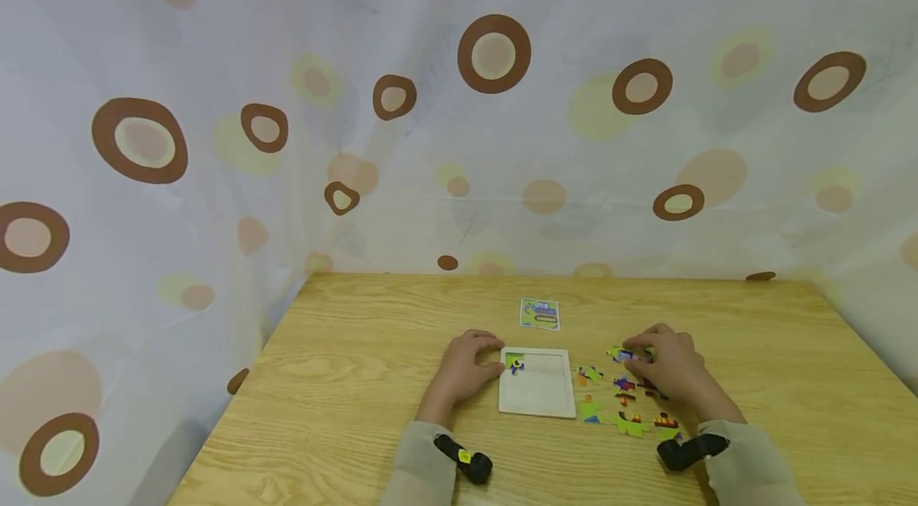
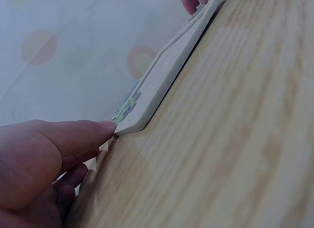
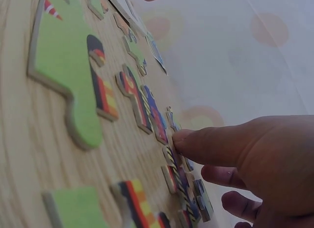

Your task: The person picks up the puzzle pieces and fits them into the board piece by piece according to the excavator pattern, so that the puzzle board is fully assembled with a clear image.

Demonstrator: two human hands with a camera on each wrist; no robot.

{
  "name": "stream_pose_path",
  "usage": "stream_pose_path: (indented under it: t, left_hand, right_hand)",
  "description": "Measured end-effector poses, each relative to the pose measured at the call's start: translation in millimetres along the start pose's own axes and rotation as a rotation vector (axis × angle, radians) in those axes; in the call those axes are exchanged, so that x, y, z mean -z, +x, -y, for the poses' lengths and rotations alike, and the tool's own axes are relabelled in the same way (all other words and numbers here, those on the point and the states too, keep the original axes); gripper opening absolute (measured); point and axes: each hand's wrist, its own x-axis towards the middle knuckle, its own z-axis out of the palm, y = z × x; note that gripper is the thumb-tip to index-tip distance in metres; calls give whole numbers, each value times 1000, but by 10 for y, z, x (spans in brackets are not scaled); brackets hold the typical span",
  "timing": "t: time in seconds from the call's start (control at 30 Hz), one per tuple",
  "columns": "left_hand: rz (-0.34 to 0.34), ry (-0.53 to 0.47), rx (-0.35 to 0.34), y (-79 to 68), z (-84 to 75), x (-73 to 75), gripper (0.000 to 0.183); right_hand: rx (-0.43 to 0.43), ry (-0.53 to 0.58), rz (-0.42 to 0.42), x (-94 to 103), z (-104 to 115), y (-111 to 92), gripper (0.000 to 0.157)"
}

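While the left hand [image 1: 468,366] grasps the near-side corner of a pale puzzle tray [image 1: 536,393], thumb against its edge and forefinger at the top corner, the right hand [image 1: 668,362] reaches down among loose puzzle pieces [image 1: 625,385]. The right thumb and fingers are apart and bent towards the tabletop, thumb tip at a small bluish piece; whether they pinch it, I cannot tell.

The tray lies flat between the two hands, nearer the left. One green fitted piece [image 1: 515,362] sits in its upper corner, just beside the left fingertips; the rest of the recess shows bare.

Loose pieces spread under the right hand and on the wearer's side of it. A green piece with a blue corner [image 1: 591,412] lies between the hands, just beside the tray. Another, green with red and yellow [image 1: 631,425], is closer to the wearer than the right fingers.

Beyond both hands, a picture card [image 1: 539,314] lies on the wood-grain table [image 1: 344,378]. Behind everything hangs a pale spotted curtain [image 1: 423,12]. Black wrist cameras [image 1: 473,466] are strapped over light sleeves [image 1: 423,462].
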Motion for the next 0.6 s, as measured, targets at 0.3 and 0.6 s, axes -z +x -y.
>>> stream_pose_path:
  t: [0.3, 0.6]
  left_hand:
    - [-6, 0, -5, -8, -7, 0, 33]
    - [-11, 8, -6, 0, 5, -8, 32]
  right_hand:
    - [18, 21, -12, 0, 29, -8, 27]
    - [97, 159, -20, 27, 79, 33, 25]
